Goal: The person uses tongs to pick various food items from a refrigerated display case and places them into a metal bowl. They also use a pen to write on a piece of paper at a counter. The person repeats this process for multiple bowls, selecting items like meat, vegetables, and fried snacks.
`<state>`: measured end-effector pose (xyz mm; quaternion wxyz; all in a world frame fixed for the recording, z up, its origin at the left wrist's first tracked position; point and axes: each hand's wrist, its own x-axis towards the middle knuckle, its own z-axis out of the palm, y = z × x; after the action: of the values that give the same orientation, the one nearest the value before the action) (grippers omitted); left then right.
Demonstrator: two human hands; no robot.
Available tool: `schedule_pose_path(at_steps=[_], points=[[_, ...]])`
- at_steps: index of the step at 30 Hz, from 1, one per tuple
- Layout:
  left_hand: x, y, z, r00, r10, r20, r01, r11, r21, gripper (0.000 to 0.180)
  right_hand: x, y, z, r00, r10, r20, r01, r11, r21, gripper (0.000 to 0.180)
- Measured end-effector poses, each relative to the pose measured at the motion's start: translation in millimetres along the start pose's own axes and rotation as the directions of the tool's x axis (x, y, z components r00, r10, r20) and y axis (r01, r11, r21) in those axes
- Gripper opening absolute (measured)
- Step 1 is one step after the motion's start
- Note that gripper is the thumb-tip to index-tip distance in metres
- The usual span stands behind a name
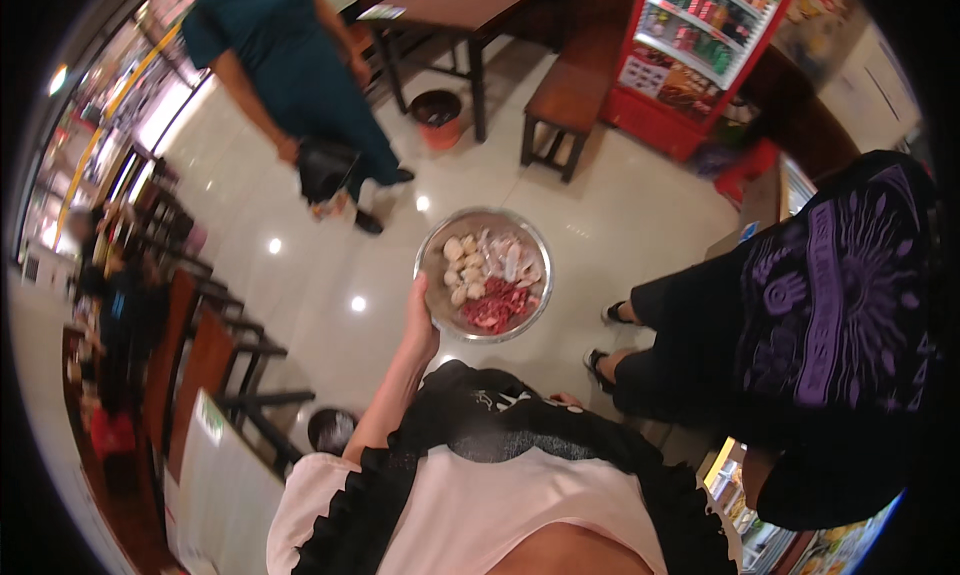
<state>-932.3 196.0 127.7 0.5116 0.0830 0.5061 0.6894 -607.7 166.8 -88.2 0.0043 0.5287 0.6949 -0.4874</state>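
My left hand (418, 327) is closed on the left rim of a round metal bowl (540, 265), held out level in front of my black apron. Pale round balls (461, 262) lie in the bowl's left part. Whitish raw pieces (513, 255) fill its upper right, and red sliced raw meat (497, 307) is heaped at the bottom. A small bit of my right hand (567, 400) shows beside the apron, to the right. The fingers are too hidden to tell if it holds anything.
A person in a dark green dress (285, 65) stands ahead left with a black bag (325, 170). Close on my right is another person in a black-and-purple shirt (830, 285). A table (460, 0), bench (568, 80), bin (437, 120) and red drinks fridge (655, 120) stand ahead.
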Motion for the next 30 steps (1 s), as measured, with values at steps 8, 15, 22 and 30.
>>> schedule_pose_path(at_steps=[8,15,22,30], points=[[229,5,83,0.982,-0.129,0.137,0.128,0.992,0.015,0.05,152,12,-95,0.942,0.286,-0.177,-0.269,0.956,0.113,0.027],[405,-43,234,0.885,-0.255,0.39,0.231,0.967,0.108,0.041,185,27,-135,0.641,0.706,-0.302,-0.601,0.706,0.373,0.028],[522,-123,421,0.799,-0.38,0.466,0.315,0.925,0.213,0.045,329,102,-270,0.873,0.483,-0.068,-0.443,0.844,0.301,0.027],[619,-171,674,0.526,-0.543,0.654,0.443,0.832,0.334,0.042,461,257,-357,0.654,0.52,-0.549,-0.354,0.852,0.385,0.027]])
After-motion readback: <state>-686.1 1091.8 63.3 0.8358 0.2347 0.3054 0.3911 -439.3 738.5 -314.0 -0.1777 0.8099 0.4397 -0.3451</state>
